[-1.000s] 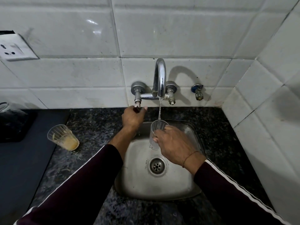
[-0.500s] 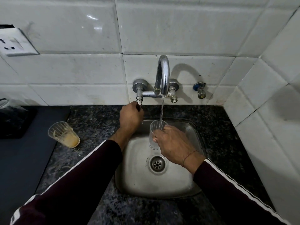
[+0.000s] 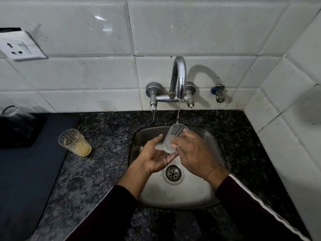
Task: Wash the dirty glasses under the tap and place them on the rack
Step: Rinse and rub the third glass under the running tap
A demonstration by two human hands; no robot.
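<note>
A clear ribbed glass [image 3: 173,137] is held tilted over the steel sink [image 3: 205,192], under a thin stream of water from the chrome tap [image 3: 178,79]. My right hand [image 3: 192,153] is wrapped around the glass from the right. Palm up and with fingers spread, my left hand [image 3: 154,157] lies just under the base of the glass; whether it touches the glass is unclear. A second glass [image 3: 74,142] with yellowish residue stands on the dark granite counter [image 3: 104,153] to the left of the sink.
A dark mat [image 3: 26,171] covers the counter at the left, with a dark container [image 3: 15,126] at its back. White tiled walls close the back and right side. A wall socket [image 3: 19,46] is at upper left. The sink drain [image 3: 173,172] lies below my hands.
My left hand has left the tap's left handle and dropped to below the glass, palm up. The right hand still holds the glass under the running water.
</note>
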